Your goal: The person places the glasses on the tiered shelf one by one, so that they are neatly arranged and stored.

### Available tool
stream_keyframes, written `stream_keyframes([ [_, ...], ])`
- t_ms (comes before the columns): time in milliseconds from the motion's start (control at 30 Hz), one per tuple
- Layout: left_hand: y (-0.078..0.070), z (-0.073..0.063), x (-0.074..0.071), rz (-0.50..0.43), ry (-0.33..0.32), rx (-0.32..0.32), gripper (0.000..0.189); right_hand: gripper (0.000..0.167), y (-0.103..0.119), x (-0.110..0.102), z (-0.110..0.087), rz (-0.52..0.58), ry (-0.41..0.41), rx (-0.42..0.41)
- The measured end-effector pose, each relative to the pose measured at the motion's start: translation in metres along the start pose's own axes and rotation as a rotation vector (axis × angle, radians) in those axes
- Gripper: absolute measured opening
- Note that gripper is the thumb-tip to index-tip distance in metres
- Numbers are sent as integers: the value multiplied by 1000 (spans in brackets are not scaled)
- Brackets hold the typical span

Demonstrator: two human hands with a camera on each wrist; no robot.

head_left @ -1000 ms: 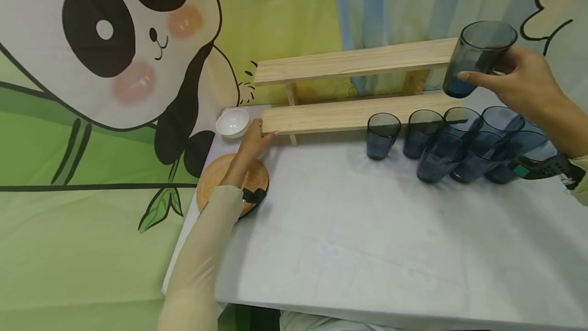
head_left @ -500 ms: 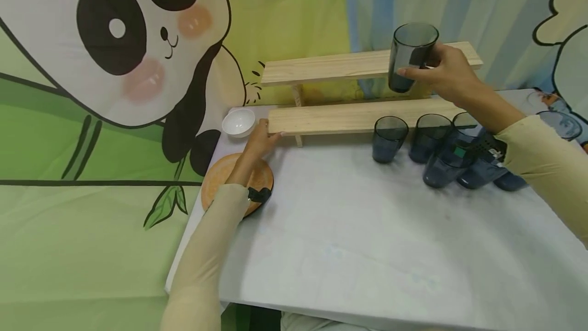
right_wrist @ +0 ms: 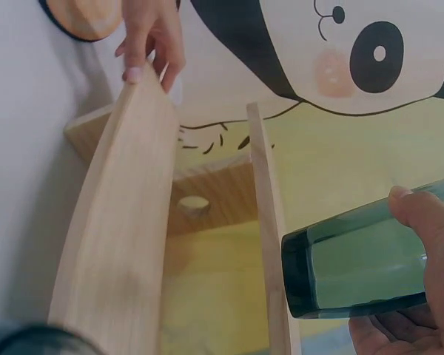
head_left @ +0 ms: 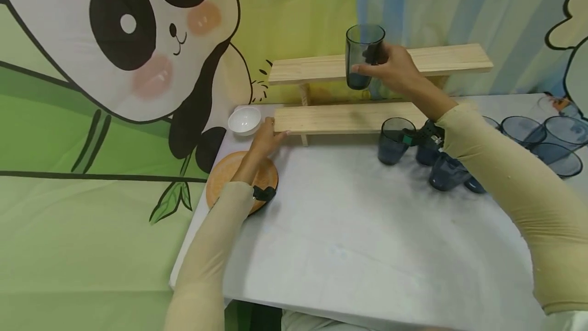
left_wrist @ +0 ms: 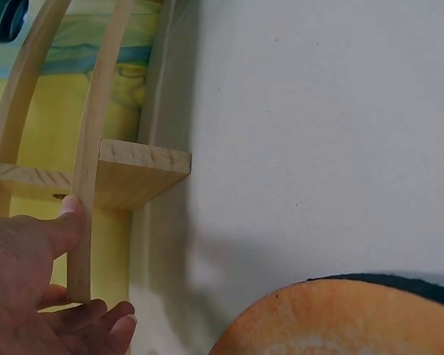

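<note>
A two-tier wooden shelf (head_left: 340, 119) stands at the back of the table, made of two pale boards on short supports. My left hand (head_left: 266, 138) grips the left end of its lower board, thumb on the board's edge (left_wrist: 85, 170) in the left wrist view. A smoky blue glass tumbler (head_left: 356, 60) is held upright in my right hand (head_left: 398, 69), in front of the upper board (head_left: 441, 59). In the right wrist view the tumbler's thick base (right_wrist: 300, 277) is right at that board, with fingers and thumb wrapped round its side.
Several more blue tumblers (head_left: 391, 147) stand at the right, partly hidden behind my right sleeve (head_left: 510, 167). A white bowl (head_left: 245, 120) sits beside the shelf's left end. Under my left forearm lies a round orange-brown plate (head_left: 220, 180). A panda-print cloth (head_left: 124, 29) hangs behind.
My right hand has carried the tumbler leftward from over the group of glasses to the front of the upper board. The left hand stays on the lower board's end.
</note>
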State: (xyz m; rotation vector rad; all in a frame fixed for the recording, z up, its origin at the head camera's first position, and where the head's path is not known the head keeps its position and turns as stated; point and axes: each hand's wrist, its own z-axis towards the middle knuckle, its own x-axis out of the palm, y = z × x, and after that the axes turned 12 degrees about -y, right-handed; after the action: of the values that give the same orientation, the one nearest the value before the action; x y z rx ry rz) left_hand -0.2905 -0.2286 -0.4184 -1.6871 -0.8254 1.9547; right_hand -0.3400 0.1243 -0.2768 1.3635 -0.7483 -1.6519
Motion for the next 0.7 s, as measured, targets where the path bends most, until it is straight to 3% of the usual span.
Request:
stream_keyframes([
  [333,-2,-2,0,16,-15,1,75,72,29,47,28,-5,27,5],
  [700,1,-4,1,3,-29,11,73,75,52,87,60,142,36,133],
])
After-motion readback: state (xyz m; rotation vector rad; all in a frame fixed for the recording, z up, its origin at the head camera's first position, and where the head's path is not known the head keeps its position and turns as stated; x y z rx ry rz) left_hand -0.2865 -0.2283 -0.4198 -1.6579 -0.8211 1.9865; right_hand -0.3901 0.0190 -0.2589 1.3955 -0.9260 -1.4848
